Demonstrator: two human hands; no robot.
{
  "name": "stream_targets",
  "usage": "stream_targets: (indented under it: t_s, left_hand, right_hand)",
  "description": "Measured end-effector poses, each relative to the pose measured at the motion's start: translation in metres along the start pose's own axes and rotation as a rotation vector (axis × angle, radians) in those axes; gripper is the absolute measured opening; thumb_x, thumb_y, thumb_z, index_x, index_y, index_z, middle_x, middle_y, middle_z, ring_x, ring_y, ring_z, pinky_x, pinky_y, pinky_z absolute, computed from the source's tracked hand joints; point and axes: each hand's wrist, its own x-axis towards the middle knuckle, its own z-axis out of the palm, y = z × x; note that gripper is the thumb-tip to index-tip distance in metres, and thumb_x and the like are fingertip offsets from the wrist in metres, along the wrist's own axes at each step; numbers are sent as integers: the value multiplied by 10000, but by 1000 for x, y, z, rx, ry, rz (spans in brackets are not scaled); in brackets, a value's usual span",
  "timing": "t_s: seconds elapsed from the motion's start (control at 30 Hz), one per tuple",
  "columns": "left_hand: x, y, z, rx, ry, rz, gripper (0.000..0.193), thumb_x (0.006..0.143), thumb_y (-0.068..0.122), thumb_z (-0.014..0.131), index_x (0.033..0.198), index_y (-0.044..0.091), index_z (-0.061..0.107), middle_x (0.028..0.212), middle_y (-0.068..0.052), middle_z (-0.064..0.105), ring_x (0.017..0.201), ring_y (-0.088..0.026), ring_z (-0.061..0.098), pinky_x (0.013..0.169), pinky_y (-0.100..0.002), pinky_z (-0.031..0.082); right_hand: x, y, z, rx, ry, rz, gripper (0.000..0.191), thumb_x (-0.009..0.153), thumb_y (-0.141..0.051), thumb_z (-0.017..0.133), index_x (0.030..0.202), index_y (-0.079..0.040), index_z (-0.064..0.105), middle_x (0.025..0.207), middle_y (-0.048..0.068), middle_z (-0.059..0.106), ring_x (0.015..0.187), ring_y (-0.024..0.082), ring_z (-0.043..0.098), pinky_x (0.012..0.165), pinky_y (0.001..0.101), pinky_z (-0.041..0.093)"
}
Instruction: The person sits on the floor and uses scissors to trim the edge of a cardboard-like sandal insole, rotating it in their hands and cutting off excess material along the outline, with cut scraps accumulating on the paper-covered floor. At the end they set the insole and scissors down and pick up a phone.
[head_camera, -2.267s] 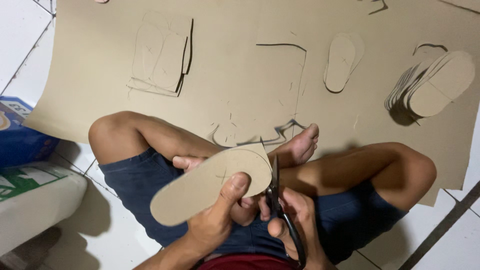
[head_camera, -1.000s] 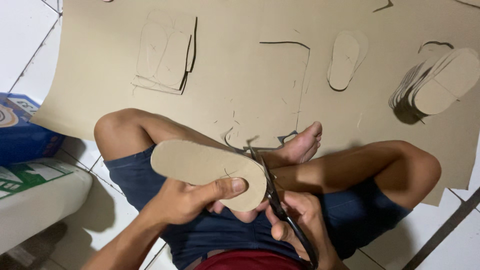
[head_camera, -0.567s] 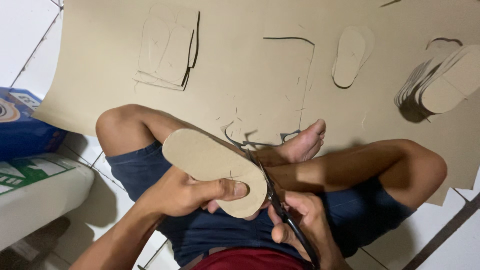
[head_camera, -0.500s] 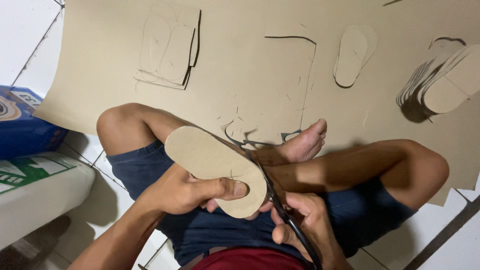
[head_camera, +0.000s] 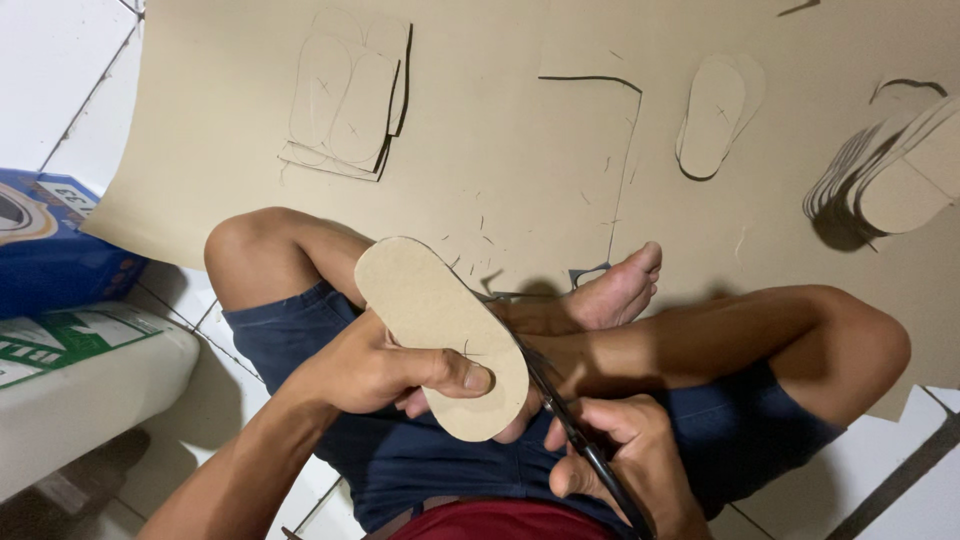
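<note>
Head view: the left hand (head_camera: 375, 370) pinches the sole-shaped cardboard cutout (head_camera: 440, 335) over the lap, its long axis running up-left to down-right, while the right hand (head_camera: 625, 460), fingers closed round the scissors (head_camera: 570, 430), works its right edge.

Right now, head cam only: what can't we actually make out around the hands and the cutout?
- Scissors: handles hidden inside the right hand; blade tips run behind the sole cutout.
- Left hand: thumb shows on top, fingers hidden under the cutout.
- Cutout stack: cut off by the right edge, count unclear.
- Blue box: cut off by the left edge.
- Pencil outlines on the cardboard sheet: too faint to trace fully.
</note>
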Motion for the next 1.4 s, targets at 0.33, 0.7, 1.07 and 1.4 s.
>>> stream_targets:
  t_s: [0.33, 0.7, 1.07, 1.4]
  left_hand:
    - [2, -5, -3, -62, 12, -41, 197, 746, 126, 775, 858, -35, 772, 554, -52, 640, 386, -98, 496, 343, -262, 337]
    - [9, -42, 4, 82, -115, 19, 729, 801, 152, 781, 1479, 74, 528, 851, -81, 734, 516, -126, 586, 430, -275, 453]
    - [30, -63, 57, -418, 135, 361, 421, 930, 44, 705, 1325, -8, 568, 1185, -131, 675, 1092, -184, 641, 946, -325, 518]
    - [37, -56, 26, -55, 132, 398, 157, 887, -26, 699, 1035, -62, 740, 953, -47, 652, 902, -119, 619, 818, -263, 511]
  right_hand:
    - [0, -6, 6, -88, 73, 49, 424, 686, -394, 921, 708, -20, 723, 532, -29, 612, 490, 53, 543, 439, 244, 420]
    - [10, 25, 13, 201, 68, -112, 308, 787, -147, 801, 1020, 27, 698, 805, 34, 691, 699, 99, 640, 595, 262, 501]
    - [47, 39, 33, 1205, -52, 9, 535, 985, -331, 626, 1377, 33, 610, 830, 69, 655, 660, 130, 606, 554, 250, 463]
    - [44, 71, 13, 941, 186, 38, 340, 1053, -317, 545, 1034, 20, 581, 838, 206, 716, 701, 280, 695, 636, 405, 575]
